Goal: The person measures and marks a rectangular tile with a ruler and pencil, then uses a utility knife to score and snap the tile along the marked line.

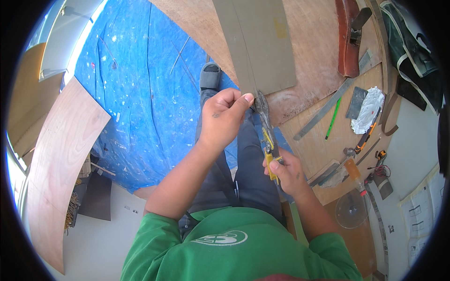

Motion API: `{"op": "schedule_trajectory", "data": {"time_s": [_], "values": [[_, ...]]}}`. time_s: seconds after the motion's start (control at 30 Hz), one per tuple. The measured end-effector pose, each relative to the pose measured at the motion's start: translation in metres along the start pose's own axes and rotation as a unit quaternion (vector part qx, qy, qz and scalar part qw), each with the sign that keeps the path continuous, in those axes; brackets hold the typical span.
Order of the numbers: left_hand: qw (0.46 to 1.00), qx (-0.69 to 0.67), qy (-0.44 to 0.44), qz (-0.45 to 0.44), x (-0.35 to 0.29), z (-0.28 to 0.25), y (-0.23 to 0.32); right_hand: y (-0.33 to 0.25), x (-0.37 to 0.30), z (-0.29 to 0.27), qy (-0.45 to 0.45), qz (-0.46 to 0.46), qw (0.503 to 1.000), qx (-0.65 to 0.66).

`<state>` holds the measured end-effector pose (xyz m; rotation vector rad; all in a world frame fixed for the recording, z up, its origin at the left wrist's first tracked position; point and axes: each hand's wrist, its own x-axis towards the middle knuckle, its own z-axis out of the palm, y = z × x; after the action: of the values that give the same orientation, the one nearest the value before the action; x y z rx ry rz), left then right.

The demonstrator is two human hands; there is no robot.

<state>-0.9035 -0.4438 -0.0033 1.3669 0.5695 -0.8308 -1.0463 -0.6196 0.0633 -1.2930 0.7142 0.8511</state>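
Note:
A flat grey sheet with a thin dark line along its length lies on the wooden board, its near edge toward me. My left hand is closed at the near left corner of the sheet, pinching its edge between thumb and fingers. Wrapped round the yellow handles of a pair of tin snips is my right hand. The snips' jaws meet the sheet's near edge just right of my left thumb, close to the line. How far the jaws are apart is too small to tell.
On the wooden board lie a reddish hand plane, a steel ruler, a green pencil, a crumpled white wrapper and a hammer. A blue tarp covers the floor at left, beside a curved plywood sheet.

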Motion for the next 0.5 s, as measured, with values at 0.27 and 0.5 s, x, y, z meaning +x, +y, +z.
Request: {"op": "schedule_trajectory", "data": {"time_s": [0.27,0.5], "values": [[1.0,0.001,-0.002,-0.004,-0.0005,0.0005,0.0023,0.0025,-0.0004,0.0033,0.005,-0.027,0.998,0.055],[1.0,-0.009,-0.007,-0.008,0.0009,-0.0008,0.0004,0.0034,-0.0004,0.0038,0.008,-0.025,0.998,0.057]]}}
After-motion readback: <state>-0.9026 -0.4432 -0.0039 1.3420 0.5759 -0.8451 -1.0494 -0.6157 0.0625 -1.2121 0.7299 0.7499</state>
